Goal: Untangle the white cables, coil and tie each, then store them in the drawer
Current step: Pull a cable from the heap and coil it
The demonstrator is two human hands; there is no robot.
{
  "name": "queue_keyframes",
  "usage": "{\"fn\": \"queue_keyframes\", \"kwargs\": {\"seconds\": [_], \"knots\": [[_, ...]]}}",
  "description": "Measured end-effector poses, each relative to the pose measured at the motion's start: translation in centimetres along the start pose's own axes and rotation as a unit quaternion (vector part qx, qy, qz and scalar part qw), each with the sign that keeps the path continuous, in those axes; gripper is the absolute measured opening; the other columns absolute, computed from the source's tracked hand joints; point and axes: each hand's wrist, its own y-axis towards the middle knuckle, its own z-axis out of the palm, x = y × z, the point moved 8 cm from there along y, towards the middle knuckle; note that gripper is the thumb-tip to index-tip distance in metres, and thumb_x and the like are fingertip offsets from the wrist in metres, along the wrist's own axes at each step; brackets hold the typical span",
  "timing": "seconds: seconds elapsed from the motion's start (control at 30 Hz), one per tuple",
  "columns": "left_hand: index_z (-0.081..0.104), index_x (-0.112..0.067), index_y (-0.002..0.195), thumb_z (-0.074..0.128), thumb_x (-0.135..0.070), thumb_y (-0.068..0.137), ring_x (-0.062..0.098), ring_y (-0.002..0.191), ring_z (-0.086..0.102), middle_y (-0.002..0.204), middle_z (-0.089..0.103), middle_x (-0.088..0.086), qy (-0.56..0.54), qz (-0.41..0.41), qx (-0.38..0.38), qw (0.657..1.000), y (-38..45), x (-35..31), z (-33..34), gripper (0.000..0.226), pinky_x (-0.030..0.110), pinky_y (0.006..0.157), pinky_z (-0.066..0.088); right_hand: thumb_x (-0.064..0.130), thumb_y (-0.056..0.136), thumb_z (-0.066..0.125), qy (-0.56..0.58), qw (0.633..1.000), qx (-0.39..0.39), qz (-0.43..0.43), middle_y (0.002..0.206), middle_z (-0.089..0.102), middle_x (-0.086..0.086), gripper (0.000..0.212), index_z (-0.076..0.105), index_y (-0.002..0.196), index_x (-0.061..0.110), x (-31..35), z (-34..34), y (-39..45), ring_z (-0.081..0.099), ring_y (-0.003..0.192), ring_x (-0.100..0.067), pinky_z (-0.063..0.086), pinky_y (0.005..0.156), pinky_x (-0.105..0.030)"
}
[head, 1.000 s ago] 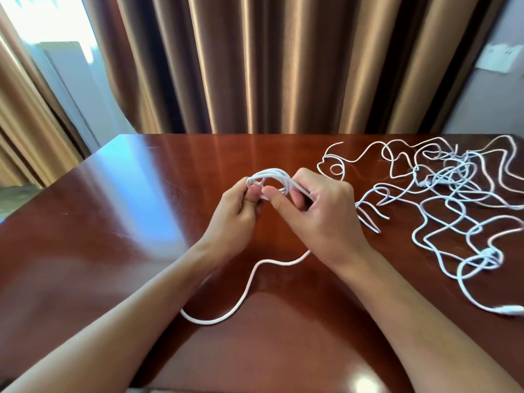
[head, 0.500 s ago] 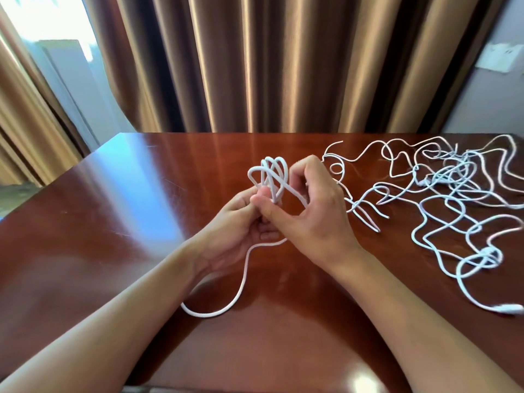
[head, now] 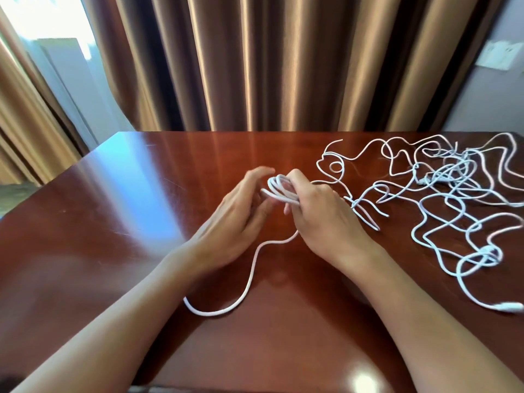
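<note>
My right hand [head: 317, 214] is closed around a small coil of white cable [head: 279, 188], held just above the middle of the wooden table [head: 113, 222]. My left hand [head: 238, 214] is beside the coil with its fingers spread and blurred; I cannot tell whether they touch the cable. The loose tail of this cable [head: 243, 282] runs down from my right hand and curves across the table towards my left forearm. A tangle of white cables [head: 453, 191] lies spread over the right side of the table.
Brown curtains [head: 255, 61] hang behind the table's far edge. A white wall plate [head: 494, 56] sits on the wall at the upper right. One cable plug [head: 509, 306] lies near the table's right edge.
The coil has tipped from upright to lying sideways in my right hand. My left hand has let go of the pinch and opened its fingers beside the coil. The tail has shifted slightly.
</note>
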Motion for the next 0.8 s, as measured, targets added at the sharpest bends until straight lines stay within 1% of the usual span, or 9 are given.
{"fn": "queue_keyframes", "kwargs": {"seconds": [0.07,0.17,0.23,0.3,0.43,0.5,0.6,0.73,0.8], "knots": [[0.035,-0.016,0.145,0.058,-0.005,0.098,0.011,0.082,0.054,0.106,0.051,0.001,0.016,0.05,0.011,0.999,0.0,-0.4,-0.3,0.054,0.013,0.079,0.04,0.014,0.104,0.041,-0.012,0.998,0.061,0.006,0.096,0.07,-0.008,0.014,0.05,0.112,0.021,0.0,0.9,-0.3,0.066,0.095,-0.038,0.042,0.064,-0.038],[0.046,-0.019,0.14,0.061,0.016,0.086,0.013,0.095,0.055,0.114,0.045,0.004,0.077,0.111,0.055,0.989,0.0,-0.9,0.1,0.066,0.021,0.086,0.045,0.016,0.102,0.04,0.02,0.995,0.099,-0.002,0.093,0.069,-0.007,0.02,0.057,0.11,0.022,0.1,1.8,-0.5,0.067,0.091,-0.035,0.051,0.069,-0.044],[0.058,-0.011,0.132,0.064,0.0,0.093,0.01,0.093,0.055,0.115,0.047,0.007,0.072,0.14,0.064,0.985,-0.1,-1.3,0.0,0.041,0.019,0.085,0.044,0.018,0.101,0.043,0.043,0.99,0.132,0.013,0.094,0.07,-0.006,0.022,0.063,0.11,0.023,-0.6,2.4,-0.5,0.068,0.089,-0.031,0.055,0.074,-0.048],[0.064,-0.004,0.123,0.064,-0.026,0.095,0.01,0.091,0.055,0.111,0.051,0.009,0.051,0.147,0.065,0.986,-0.2,-1.7,-0.1,0.036,0.017,0.082,0.043,0.024,0.098,0.045,0.09,0.983,0.157,0.017,0.087,0.07,-0.001,0.019,0.065,0.099,0.026,-1.2,3.0,-0.4,0.068,0.081,-0.025,0.055,0.072,-0.049],[0.062,-0.012,0.101,0.046,-0.034,0.104,0.017,0.081,0.055,0.097,0.053,0.001,0.049,0.147,0.034,0.987,-0.2,-2.3,-0.2,0.028,0.027,0.072,0.047,0.034,0.096,0.048,0.197,0.966,0.169,-0.007,0.068,0.06,0.009,0.027,0.056,0.072,0.027,-0.2,3.1,-0.3,0.054,0.063,-0.009,0.047,0.062,-0.038],[0.058,-0.017,0.091,0.042,-0.028,0.106,0.011,0.073,0.055,0.085,0.054,-0.006,0.044,0.123,-0.009,0.991,-0.1,-2.1,-1.0,0.024,0.023,0.066,0.045,0.034,0.102,0.053,0.261,0.948,0.179,-0.024,0.069,0.062,0.012,0.03,0.059,0.073,0.028,0.9,3.1,-0.5,0.055,0.065,-0.004,0.047,0.065,-0.032],[0.058,-0.005,0.084,0.047,-0.008,0.104,0.0,0.063,0.057,0.067,0.06,-0.011,0.03,0.046,-0.088,0.995,-0.1,-0.9,-2.3,0.023,0.014,0.059,0.041,0.026,0.1,0.063,0.364,0.914,0.177,-0.019,0.068,0.063,0.005,0.017,0.063,0.084,0.019,1.7,2.6,-0.6,0.059,0.065,-0.007,0.049,0.068,-0.031],[0.057,-0.011,0.085,0.048,-0.018,0.104,0.002,0.056,0.049,0.065,0.055,-0.011,-0.056,-0.04,-0.154,0.986,-0.1,0.1,-2.9,0.023,0.015,0.055,0.038,0.014,0.098,0.062,0.543,0.819,0.171,0.063,0.072,0.065,-0.005,0.013,0.06,0.108,0.006,1.5,2.6,-0.6,0.067,0.061,-0.018,0.054,0.056,-0.023],[0.059,-0.007,0.089,0.048,-0.02,0.105,0.001,0.054,0.043,0.064,0.051,-0.011,-0.086,-0.06,-0.158,0.982,0.0,0.6,-2.8,0.024,0.017,0.053,0.037,0.012,0.1,0.059,0.547,0.818,0.159,0.086,0.073,0.067,-0.004,0.009,0.061,0.107,0.006,1.4,2.8,-0.6,0.067,0.061,-0.016,0.051,0.055,-0.02]]}}
